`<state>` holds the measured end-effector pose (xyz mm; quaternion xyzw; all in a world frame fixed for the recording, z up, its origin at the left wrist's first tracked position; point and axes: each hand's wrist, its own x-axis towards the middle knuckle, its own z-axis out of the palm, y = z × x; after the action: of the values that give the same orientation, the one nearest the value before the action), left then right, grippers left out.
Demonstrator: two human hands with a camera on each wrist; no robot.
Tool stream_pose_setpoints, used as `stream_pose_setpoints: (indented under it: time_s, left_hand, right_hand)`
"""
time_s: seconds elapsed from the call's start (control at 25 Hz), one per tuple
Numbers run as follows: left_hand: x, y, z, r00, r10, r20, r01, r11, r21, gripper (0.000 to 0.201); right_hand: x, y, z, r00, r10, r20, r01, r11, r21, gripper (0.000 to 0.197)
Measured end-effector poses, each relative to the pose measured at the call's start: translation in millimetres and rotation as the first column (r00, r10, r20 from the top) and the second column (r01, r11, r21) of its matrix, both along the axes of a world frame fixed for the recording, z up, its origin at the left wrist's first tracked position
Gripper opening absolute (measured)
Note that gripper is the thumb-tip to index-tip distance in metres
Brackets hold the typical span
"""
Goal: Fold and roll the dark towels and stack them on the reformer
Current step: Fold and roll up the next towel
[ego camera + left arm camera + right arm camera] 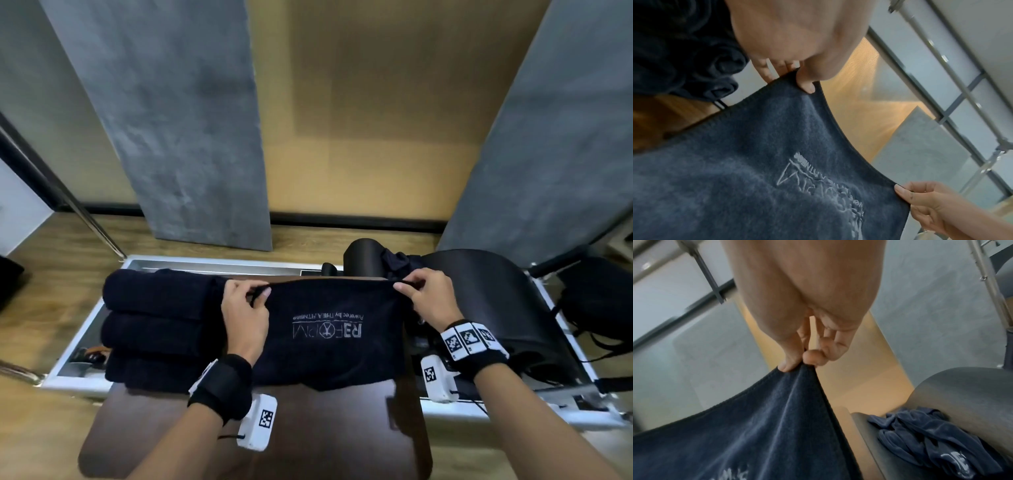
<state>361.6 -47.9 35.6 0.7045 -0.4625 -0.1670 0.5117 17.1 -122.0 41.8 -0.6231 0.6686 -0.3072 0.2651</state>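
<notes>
A dark navy towel (329, 335) with a pale stitched logo is held up by its far edge over a brown box top (308, 428). My left hand (255, 296) pinches the towel's far left corner (801, 78) between thumb and fingers. My right hand (406, 286) pinches the far right corner (797, 366) the same way. The towel (735, 170) hangs slack toward me. To its left, three rolled dark towels (161, 325) lie side by side on the reformer (82, 329). Another crumpled dark towel (931, 434) lies loose at the right.
A black curved arc barrel (496, 291) sits on the reformer to the right, with a black padded roll (363, 257) behind the towel. Grey wall panels (178, 120) and a wooden wall stand behind. A metal pole (85, 216) slants at the left over wood flooring.
</notes>
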Motion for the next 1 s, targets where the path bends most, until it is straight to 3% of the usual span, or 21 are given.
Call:
stream_pose_setpoints:
  time_s: [0.16,0.32,0.44,0.6,0.8,1.0]
  left_hand:
    - [14.9,44.7,38.1,0.997,-0.08,0.012,0.081,0.985,-0.152,0.016]
    - [44.2,80.0,79.7,0.983,-0.184,0.004,0.18,0.956,-0.233,0.031]
    - [58.3,90.1,102.9,0.968,-0.248,-0.034,0.23,0.937,-0.263,0.022]
    - [70.5,105.4,123.9,0.907,-0.291,-0.303,0.201,0.934,-0.295,0.01]
    - [74.1,122.9,137.2,0.868,-0.324,-0.377,0.189,0.917,-0.352,0.009]
    - [76.2,141.7,149.0,0.834,-0.401,-0.378,0.232,0.878,-0.419,0.011]
  right_hand:
    - [-10.6,44.4,40.4,0.952,-0.024,0.306,0.009,0.999,0.051,0.021]
    - [-18.7,88.3,80.0,0.852,0.031,0.522,0.016,0.996,-0.086,0.011]
    - [-8.1,109.9,102.5,0.844,0.048,0.534,0.062,0.981,-0.186,0.004]
    - [6.0,141.6,127.5,0.856,0.042,0.516,0.098,0.965,-0.242,0.008]
    - [5.1,171.7,154.4,0.876,0.064,0.479,0.096,0.948,-0.303,0.001]
    - [2.6,195.1,175.1,0.888,0.113,0.446,0.049,0.941,-0.336,0.009]
